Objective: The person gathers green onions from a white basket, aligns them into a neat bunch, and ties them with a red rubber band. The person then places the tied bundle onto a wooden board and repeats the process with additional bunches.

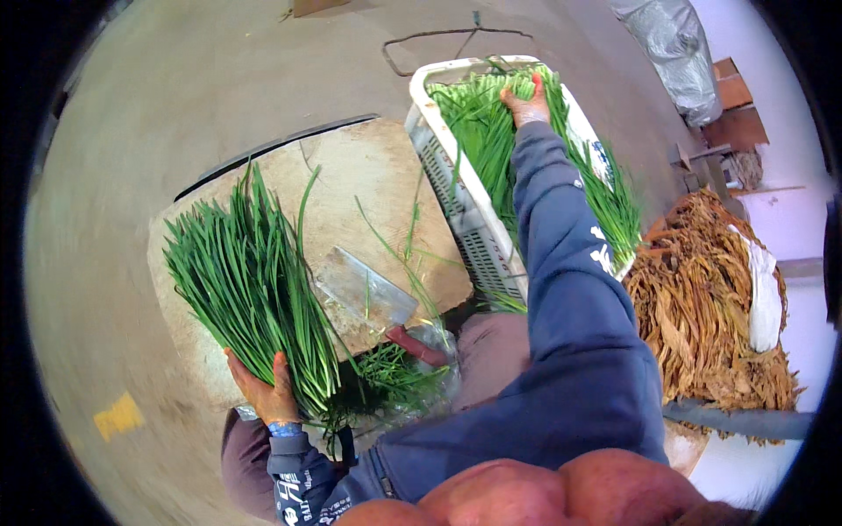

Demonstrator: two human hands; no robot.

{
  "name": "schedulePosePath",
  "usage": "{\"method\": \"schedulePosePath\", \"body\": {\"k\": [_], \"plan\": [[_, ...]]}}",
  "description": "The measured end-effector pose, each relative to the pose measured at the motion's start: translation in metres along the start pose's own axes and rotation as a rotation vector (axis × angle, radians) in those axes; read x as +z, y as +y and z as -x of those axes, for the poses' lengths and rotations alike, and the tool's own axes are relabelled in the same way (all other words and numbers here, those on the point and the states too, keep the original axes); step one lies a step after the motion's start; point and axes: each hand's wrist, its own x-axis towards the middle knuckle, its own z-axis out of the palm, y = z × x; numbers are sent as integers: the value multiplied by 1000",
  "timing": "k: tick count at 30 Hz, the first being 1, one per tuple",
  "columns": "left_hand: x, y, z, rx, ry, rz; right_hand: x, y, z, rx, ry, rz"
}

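Observation:
A thick bundle of long green garlic chives (254,272) lies on the left of a pale wooden chopping block (351,175). My left hand (266,392) grips its lower end, thumb on top. To the right stands a white plastic crate (438,131) full of garlic chives (478,114). My right arm stretches across it, and my right hand (529,107) closes on chives near the crate's far end; its fingertips are partly sunk among them. Between bundle and crate a cleaver (368,289) rests flat on the block, its red-brown handle pointing toward me.
Loose chives (395,373) and clear plastic lie below the block, by my knees. Brown dried leaves (710,298) are heaped at the right. A bent metal rod (456,32) lies on the floor beyond the crate. A silvery sack (671,57) stands by the white wall.

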Motion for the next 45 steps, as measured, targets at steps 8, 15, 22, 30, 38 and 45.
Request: {"method": "schedulePosePath", "body": {"k": [8, 15, 22, 30, 38, 45], "plan": [[-1, -13, 3, 16, 10, 22, -89, -47, 73, 59, -111, -592], [-16, -14, -1, 8, -23, -88, -140, -93, 145, -29, -164, -484], [-39, 129, 68, 468, -178, 302, -175, -121, 231, -182, -179, -476], [27, 212, 161, -437, -1702, 1905, -205, -214, 390, -957, -410, 74], [-19, 192, 173, -809, -1697, 1995, -189, -226, 484, -1184, -457, -209], [-65, 180, 156, -270, -1288, 1690, -220, -191, 479, -520, -590, -386]]}}
